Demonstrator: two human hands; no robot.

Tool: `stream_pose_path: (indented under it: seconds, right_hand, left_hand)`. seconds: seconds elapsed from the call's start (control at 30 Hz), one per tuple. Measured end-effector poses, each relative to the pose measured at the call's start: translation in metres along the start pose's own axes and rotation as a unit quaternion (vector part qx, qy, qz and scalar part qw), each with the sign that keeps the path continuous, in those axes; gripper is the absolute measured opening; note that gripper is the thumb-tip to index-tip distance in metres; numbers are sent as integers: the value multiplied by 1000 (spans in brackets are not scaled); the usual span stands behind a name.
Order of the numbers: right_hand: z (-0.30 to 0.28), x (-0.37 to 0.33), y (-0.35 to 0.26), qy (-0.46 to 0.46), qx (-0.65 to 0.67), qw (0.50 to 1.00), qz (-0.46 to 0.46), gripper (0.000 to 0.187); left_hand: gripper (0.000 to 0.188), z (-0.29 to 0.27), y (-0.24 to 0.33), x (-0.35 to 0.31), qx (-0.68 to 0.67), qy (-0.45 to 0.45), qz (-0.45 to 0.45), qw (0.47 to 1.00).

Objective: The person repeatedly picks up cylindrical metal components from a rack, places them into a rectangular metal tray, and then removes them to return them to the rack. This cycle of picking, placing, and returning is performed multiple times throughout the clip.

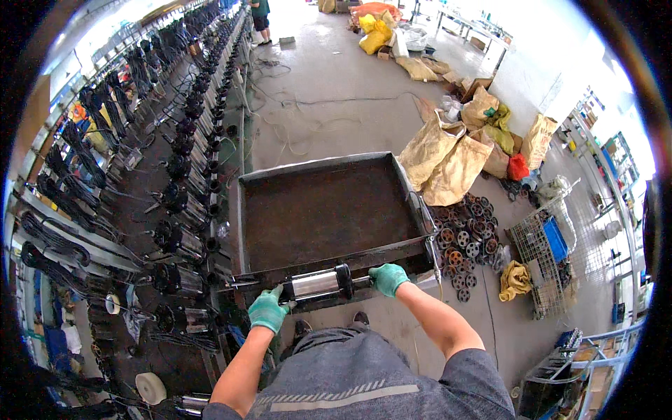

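Note:
A cylindrical motor (315, 285) with a shiny silver body and black ends lies level across the near edge of a shallow metal tank. My left hand (267, 311), in a green glove, grips its left end. A thin shaft sticks out of the motor's right end, and my right hand (388, 280), gloved the same way, is closed around that shaft's tip. Both hands' fingertips are partly hidden. Just beyond the motor, the wide rectangular tank (318, 163) has a grey rim and a dark brown inside.
To the left runs a long rack of similar motors (180, 241) with coiled black cables (56, 269). Right of the tank lie a pile of dark wheel-shaped parts (465, 241), tan sacks (455, 164) and a wire basket (535, 262). A person (260, 17) stands far off.

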State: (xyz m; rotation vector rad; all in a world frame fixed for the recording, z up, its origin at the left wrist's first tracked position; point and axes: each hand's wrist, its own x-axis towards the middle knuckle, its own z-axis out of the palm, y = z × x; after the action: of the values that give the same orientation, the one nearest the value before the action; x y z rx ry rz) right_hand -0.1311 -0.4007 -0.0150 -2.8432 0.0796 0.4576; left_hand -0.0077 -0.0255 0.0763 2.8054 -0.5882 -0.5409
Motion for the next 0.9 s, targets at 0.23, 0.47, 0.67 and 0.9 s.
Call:
stream_pose_path:
  seconds: [0.23, 0.47, 0.67, 0.9]
  right_hand:
    - [-33, 3, -3, -232, 497, 804, 230, 45]
    - [-8, -8, 1, -125, 739, 652, 115, 29]
    - [-5, -9, 15, -180, 823, 535, 60, 26]
    - [-36, -1, 5, -214, 709, 668, 77, 48]
  left_hand:
    - [70, 3, -7, -3, 5, 14, 11, 1000]
    - [70, -5, 0, -3, 15, -9, -9, 1000]
    - [70, -3, 0, -1, 21, -15, -8, 1000]
    - [69, -6, 3, -5, 4, -9, -13, 1000]
